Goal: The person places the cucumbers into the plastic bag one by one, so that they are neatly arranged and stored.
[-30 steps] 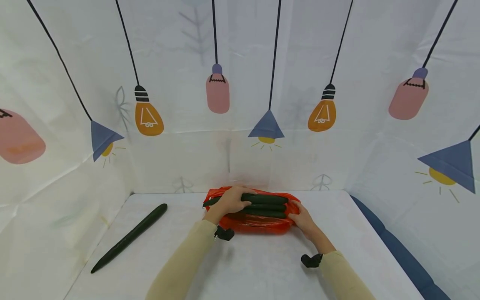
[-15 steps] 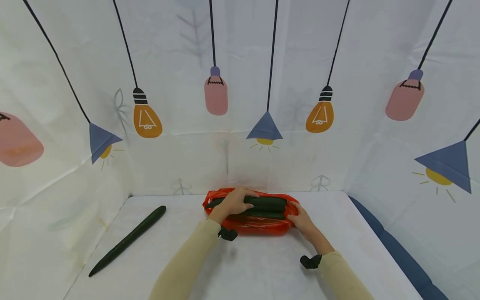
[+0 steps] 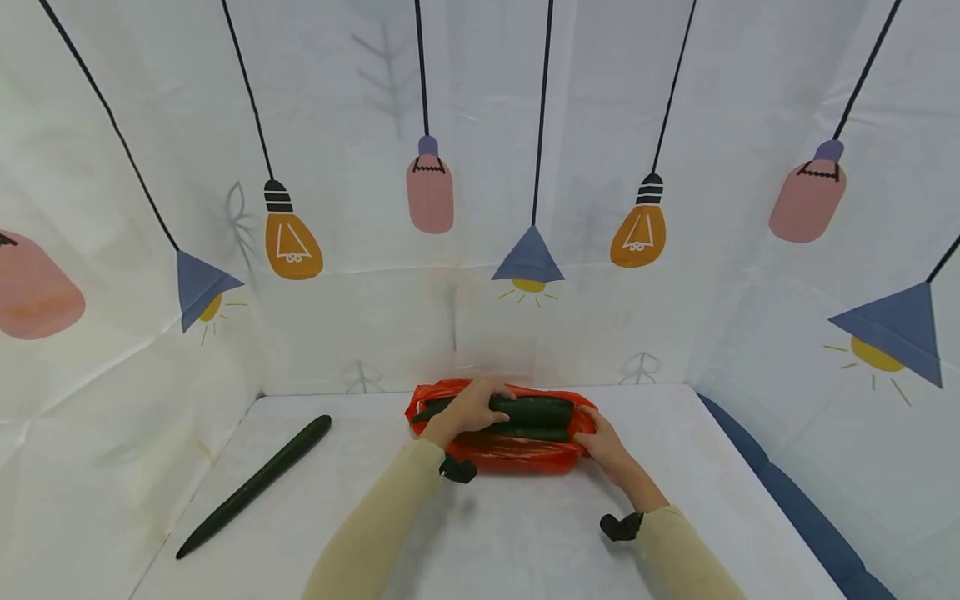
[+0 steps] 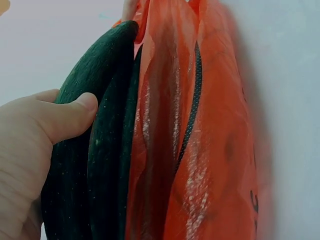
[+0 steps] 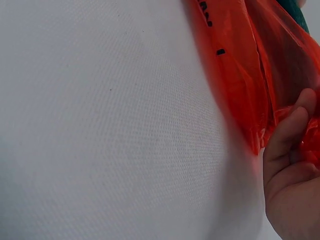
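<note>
A red plastic bag point(image 3: 517, 461) lies at the back middle of the table with several dark green cucumbers in its opening. My left hand point(image 3: 470, 408) grips the uppermost cucumber point(image 3: 542, 411) from above. In the left wrist view, the thumb point(image 4: 80, 112) lies along this cucumber point(image 4: 67, 175), next to other cucumbers point(image 4: 107, 165) at the bag's mouth. My right hand point(image 3: 602, 442) pinches the bag's right end. The right wrist view shows its thumb and fingers point(image 5: 292, 132) on gathered red plastic; part of that hand is cut off by the frame.
A single long cucumber point(image 3: 255, 487) lies slantwise on the left of the white tabletop point(image 3: 525, 542). White sheets printed with lamps point(image 3: 487, 333) close off the back and both sides. Something blue and padded point(image 3: 795, 500) runs along the table's right edge.
My left hand has shifted slightly to the right and nearer with its cucumber, which now covers more of the cucumbers beside it. The right hand keeps its place on the bag.
</note>
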Available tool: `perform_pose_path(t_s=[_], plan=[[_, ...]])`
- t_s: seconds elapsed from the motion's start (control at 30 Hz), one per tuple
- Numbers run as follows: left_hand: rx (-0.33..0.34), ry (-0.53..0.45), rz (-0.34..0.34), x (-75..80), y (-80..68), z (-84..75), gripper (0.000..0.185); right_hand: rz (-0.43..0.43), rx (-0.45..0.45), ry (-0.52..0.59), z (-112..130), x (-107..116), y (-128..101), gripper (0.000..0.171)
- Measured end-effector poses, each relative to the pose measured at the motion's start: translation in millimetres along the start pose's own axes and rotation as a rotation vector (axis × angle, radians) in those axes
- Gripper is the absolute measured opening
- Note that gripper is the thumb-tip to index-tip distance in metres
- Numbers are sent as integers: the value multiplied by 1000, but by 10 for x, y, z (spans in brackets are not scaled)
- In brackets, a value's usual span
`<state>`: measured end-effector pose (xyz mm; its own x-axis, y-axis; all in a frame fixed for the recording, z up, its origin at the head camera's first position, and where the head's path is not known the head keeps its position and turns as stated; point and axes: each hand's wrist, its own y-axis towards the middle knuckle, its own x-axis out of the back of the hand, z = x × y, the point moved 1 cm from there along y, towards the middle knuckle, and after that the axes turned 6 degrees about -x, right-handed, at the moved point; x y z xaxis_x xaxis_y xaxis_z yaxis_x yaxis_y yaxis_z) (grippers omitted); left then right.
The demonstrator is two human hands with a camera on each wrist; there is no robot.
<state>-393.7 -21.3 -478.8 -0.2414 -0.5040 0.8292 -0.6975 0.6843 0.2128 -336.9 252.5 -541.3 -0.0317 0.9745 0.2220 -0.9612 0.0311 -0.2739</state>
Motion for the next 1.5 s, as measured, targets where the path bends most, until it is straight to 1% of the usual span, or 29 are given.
perform_pose_path(t_s=[0.13, 0.23, 0.37, 0.5, 0.7, 0.87, 1.03, 1.23, 1.33, 1.5], plan=[[2, 11, -5, -60, 5, 39, 34, 14, 6, 5, 83, -17, -80, 68], [5, -3, -15, -95, -14, 46, 34, 15, 11, -1, 104, -33, -107, 67], [16, -18, -22, -137, -33, 52, 34, 2, 12, -10, 37, -48, -64, 65], [16, -7, -32, -169, -37, 73, 34, -2, 12, -2, 13, -44, -54, 67], [29, -18, -34, -181, -30, 80, 33, -10, 10, 1, 1, -33, -37, 69], [17, 3, -36, -206, -18, 116, 33, -2, 27, 14, -13, -34, -28, 67], [29, 15, -31, -239, -19, 146, 33, -14, 18, 9, -36, -27, -23, 66], [42, 24, -31, -249, -25, 138, 34, -28, 7, -17, -42, -25, -26, 66], [38, 30, -38, -247, -27, 133, 33, -30, 4, -20, -41, -26, -23, 66], [32, 10, -52, -226, -32, 108, 31, -32, -4, -14, -33, -25, -35, 67]])
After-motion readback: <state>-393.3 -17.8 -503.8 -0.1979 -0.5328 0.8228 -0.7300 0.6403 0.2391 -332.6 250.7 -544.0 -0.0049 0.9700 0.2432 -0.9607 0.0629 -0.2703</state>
